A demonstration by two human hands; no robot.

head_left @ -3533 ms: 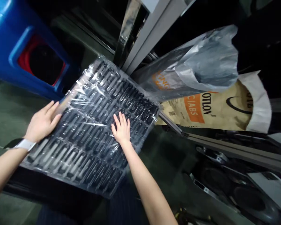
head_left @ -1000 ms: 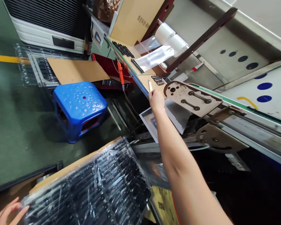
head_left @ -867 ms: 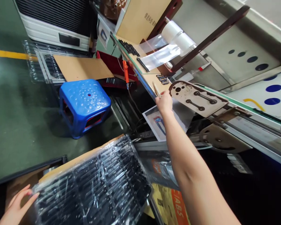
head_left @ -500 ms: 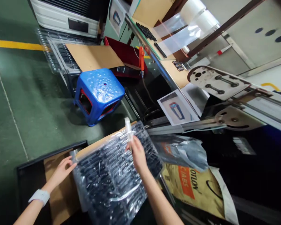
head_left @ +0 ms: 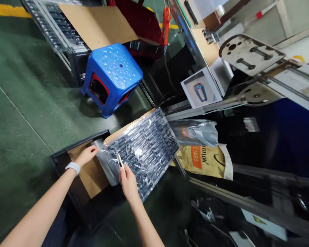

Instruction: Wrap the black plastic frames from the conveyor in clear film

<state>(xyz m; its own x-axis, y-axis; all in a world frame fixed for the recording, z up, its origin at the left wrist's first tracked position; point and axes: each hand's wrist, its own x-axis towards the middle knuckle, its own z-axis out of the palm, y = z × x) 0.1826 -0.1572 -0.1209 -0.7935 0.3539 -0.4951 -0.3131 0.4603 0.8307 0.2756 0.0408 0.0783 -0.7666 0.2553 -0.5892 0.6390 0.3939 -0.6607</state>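
Right hand (head_left: 128,181) is gripping slim pale knife-like tool (head_left: 119,159), left hand (head_left: 89,154) half-curling, hold unclear; slipping could gouge film-wrapped black elongated parts (head_left: 154,140)

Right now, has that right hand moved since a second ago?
Yes, away from the table: the right hand went from right of the stool to below it in view.

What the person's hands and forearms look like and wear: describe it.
The left hand is ungloved, with a wide whitish band around its wrist; any watch face is not visible. The right hand is ungloved, its wrist bare. No sleeves cover either forearm.
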